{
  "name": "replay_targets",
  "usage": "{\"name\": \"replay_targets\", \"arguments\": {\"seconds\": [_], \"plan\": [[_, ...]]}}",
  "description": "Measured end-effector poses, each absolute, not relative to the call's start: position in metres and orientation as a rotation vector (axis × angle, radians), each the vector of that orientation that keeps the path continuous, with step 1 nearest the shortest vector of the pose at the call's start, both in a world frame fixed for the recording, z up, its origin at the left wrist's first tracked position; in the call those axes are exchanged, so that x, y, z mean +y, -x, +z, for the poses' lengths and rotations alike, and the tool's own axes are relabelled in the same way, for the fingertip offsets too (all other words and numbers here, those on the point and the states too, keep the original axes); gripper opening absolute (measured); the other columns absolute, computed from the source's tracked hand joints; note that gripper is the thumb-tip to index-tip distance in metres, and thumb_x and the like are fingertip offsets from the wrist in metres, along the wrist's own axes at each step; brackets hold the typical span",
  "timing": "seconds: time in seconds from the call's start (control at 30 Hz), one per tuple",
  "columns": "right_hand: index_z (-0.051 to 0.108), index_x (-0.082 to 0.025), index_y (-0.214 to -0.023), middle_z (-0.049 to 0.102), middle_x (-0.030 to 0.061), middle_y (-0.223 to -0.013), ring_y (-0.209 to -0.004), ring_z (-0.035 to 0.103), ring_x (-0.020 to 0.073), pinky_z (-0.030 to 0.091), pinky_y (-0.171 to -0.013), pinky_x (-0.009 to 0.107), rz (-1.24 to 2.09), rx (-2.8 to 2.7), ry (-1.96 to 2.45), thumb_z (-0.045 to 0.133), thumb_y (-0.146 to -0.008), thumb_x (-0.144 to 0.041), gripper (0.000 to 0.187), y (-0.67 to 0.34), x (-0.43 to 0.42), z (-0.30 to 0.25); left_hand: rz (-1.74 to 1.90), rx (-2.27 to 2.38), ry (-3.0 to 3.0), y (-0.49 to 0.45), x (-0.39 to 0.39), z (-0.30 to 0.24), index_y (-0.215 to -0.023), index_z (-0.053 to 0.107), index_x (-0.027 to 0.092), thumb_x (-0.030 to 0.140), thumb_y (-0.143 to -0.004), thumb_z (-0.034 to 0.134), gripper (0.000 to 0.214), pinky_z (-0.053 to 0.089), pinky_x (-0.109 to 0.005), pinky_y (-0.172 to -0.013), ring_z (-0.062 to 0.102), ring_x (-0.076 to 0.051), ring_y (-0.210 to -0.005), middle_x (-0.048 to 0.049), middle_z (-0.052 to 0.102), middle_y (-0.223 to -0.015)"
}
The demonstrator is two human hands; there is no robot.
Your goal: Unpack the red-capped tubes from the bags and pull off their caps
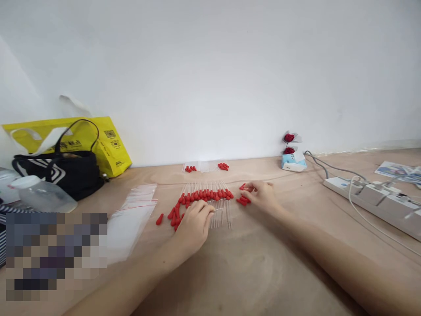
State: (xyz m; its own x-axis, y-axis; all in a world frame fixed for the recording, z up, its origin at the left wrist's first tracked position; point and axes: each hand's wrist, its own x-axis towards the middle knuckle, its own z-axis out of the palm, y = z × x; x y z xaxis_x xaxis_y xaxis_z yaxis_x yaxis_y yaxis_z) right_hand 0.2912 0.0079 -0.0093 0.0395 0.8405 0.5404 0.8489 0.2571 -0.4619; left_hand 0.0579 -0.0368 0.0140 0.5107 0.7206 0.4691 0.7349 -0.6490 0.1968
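My left hand point(195, 219) is closed in a pinch on a thin clear glass dropper tube point(219, 210), whose end sticks out to the right of the fingers. Below and beyond it lies a row of glass droppers fitted with red rubber bulbs point(207, 193). Loose red bulbs point(159, 219) lie to the left of this hand, some partly hidden by it. To the right of the row, my right hand point(261, 195) has thumb and fingertips closed around a red rubber bulb point(242, 187). A few more bulbs point(243, 200) lie just under those fingers.
Clear zip bags point(131, 219) lie at left, and another bag point(205, 166) with red bulbs on it rests by the wall. Behind stand a yellow bag point(115, 151), black bag point(74, 173) and plastic bottle point(49, 195). At right are a tissue pack point(294, 162) and power strip point(338, 184) with cables.
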Motion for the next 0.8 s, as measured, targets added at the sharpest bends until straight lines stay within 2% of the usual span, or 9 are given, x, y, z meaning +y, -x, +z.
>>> {"name": "replay_targets", "arguments": {"seconds": [0.1, 0.33, 0.43, 0.57, 0.8], "plan": [[0.064, -0.021, -0.069, 0.066, -0.0001, -0.069, -0.068, 0.057, 0.0141, 0.031, -0.07, 0.028, 0.158, -1.723, 1.818, 0.055, -0.071, -0.038, 0.019, -0.302, 0.034, 0.0, -0.757, -1.431, 2.79, -0.073, -0.028, 0.026, -0.077, 0.06, 0.017, 0.018, -0.083, 0.038, 0.023, 0.041, -0.028, -0.066, 0.052, -0.016, -0.075, -0.0041, 0.056, -0.079], [0.067, -0.022, -0.071, 0.066, 0.0008, -0.069, -0.065, 0.057, 0.0128, 0.033, -0.059, 0.023, 0.25, -1.783, 1.885, 0.054, -0.073, -0.04, 0.023, -0.307, 0.058, -0.009, -0.545, -1.848, 2.78, -0.098, -0.002, 0.034, -0.071, 0.065, 0.019, 0.015, -0.07, 0.049, 0.017, 0.042, -0.026, -0.064, 0.059, -0.016, -0.072, -0.002, 0.065, -0.073], [0.067, -0.021, -0.073, 0.066, 0.0025, -0.07, -0.065, 0.057, 0.0137, 0.032, -0.056, 0.023, 0.255, -1.773, 1.937, 0.05, -0.077, -0.039, 0.026, -0.315, 0.06, -0.012, -0.473, -1.905, 2.77, -0.105, 0.006, 0.032, -0.064, 0.065, 0.018, 0.013, -0.065, 0.05, 0.015, 0.042, -0.024, -0.062, 0.06, -0.016, -0.067, -0.0018, 0.065, -0.067], [0.067, -0.018, -0.069, 0.065, 0.0049, -0.068, -0.06, 0.056, 0.0144, 0.031, -0.051, 0.023, 0.272, -1.764, 2.018, 0.052, -0.074, -0.035, 0.023, -0.325, 0.06, -0.013, -0.356, -1.959, 2.736, -0.115, 0.014, 0.03, -0.056, 0.062, 0.017, 0.012, -0.06, 0.052, 0.013, 0.042, -0.025, -0.06, 0.06, -0.018, -0.066, -0.0032, 0.064, -0.061], [0.066, -0.018, -0.063, 0.064, 0.0036, -0.06, -0.055, 0.055, 0.0117, 0.031, -0.048, 0.02, 0.319, -1.769, 2.05, 0.052, -0.074, -0.038, 0.027, -0.317, 0.059, -0.014, -0.24, -2.029, 2.651, -0.125, 0.019, 0.026, -0.062, 0.062, 0.016, 0.013, -0.056, 0.056, 0.009, 0.043, -0.025, -0.056, 0.06, -0.02, -0.069, -0.0056, 0.064, -0.066]]}}
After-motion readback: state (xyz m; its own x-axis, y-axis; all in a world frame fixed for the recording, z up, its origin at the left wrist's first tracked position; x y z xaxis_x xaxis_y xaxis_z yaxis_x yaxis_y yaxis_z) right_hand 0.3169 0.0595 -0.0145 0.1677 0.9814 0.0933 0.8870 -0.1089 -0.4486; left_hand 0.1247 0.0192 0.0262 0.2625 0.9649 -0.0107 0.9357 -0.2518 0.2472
